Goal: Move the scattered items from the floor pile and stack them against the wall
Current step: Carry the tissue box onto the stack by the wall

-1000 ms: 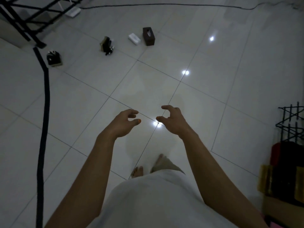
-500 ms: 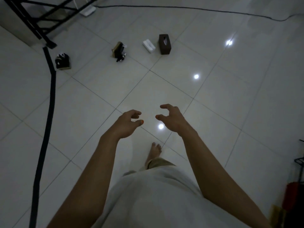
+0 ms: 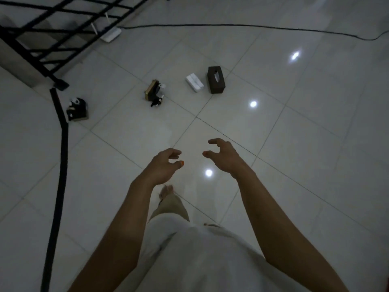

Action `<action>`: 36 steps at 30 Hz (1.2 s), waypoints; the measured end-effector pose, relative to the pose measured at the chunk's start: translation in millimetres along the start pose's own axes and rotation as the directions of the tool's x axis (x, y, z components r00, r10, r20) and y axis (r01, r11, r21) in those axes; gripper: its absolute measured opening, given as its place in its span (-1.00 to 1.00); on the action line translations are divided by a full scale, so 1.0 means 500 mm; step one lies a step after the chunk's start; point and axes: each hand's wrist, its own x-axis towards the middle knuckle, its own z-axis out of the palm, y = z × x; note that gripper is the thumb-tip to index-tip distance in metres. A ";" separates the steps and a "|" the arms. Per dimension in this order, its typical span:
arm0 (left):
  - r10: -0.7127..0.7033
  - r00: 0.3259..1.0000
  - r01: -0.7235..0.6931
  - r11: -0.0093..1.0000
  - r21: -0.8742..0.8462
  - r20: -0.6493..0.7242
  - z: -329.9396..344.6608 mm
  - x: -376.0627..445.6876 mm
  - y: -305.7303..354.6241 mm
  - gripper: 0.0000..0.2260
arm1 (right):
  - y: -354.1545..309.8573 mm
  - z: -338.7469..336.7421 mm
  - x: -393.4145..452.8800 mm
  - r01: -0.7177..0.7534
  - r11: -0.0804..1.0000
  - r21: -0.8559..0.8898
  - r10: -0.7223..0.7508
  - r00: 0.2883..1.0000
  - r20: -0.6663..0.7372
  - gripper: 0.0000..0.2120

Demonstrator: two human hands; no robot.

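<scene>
Approaching floor items, nothing yet collected. Left hand and right hand loosely curled, holding nothing. Dark tissue box and white box at 12 o'clock, well apart from hands. Next: close in, crouch, grasp.

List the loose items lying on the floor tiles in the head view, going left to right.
Small black item by the black strip → black-and-gold item → white box → dark tissue box.
</scene>
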 end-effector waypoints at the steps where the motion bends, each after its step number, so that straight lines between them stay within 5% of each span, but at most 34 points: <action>1: 0.014 1.000 -0.015 1.000 0.021 0.007 -0.016 0.023 0.009 -0.64 | -0.012 0.000 0.016 -0.003 1.000 -0.007 0.003 1.000 0.002 -0.49; 8: 0.093 0.991 -0.105 0.986 0.131 0.100 -0.158 0.272 0.156 -0.62 | -0.125 -0.075 0.198 -0.038 0.999 0.026 0.040 0.998 -0.046 -0.49; 14: 0.033 0.994 -0.047 0.988 0.145 0.100 -0.180 0.461 0.225 -0.64 | -0.125 -0.190 0.360 -0.087 0.995 0.043 0.088 0.996 -0.026 -0.49; 23: -0.121 0.988 0.109 0.987 0.119 0.099 -0.076 0.755 0.342 -0.63 | -0.087 -0.385 0.711 -0.130 0.989 -0.076 0.141 0.976 0.165 -0.47; 28: -0.128 0.986 0.126 0.992 0.025 0.104 -0.015 0.939 0.404 -0.73 | -0.066 -0.475 0.909 -0.137 0.984 -0.114 0.153 0.978 0.144 -0.51; 36: -0.107 0.975 0.099 0.994 0.050 0.193 0.099 1.273 0.295 -0.73 | 0.090 -0.404 1.209 -0.124 0.972 -0.197 0.160 0.971 0.177 -0.49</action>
